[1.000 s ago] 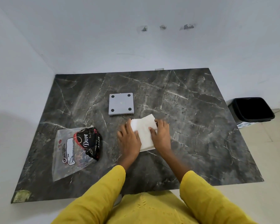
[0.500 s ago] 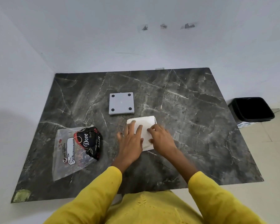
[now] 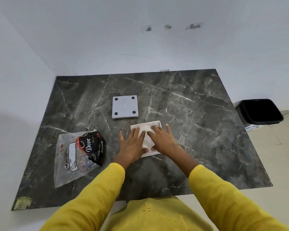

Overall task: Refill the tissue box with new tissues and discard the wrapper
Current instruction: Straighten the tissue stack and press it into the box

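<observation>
Both hands pressed flat on white tissues [image 3: 146, 139] inside the square tissue box [image 3: 158, 122], near the middle of the dark marble tabletop [image 3: 198, 130]. Left hand [image 3: 132, 145] and right hand [image 3: 162, 139] side by side, fingers spread wide, gripping nothing. Grey lid [image 3: 125, 106] upside down just beyond the box. Clear wrapper [image 3: 77, 154] lying at left. Black bin [image 3: 259, 111] on the floor, far right.

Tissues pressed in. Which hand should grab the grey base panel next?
Probably left. The left hand lies nearer the grey base panel, which sits up-left of the tissue box; the right hand would cross over.
</observation>
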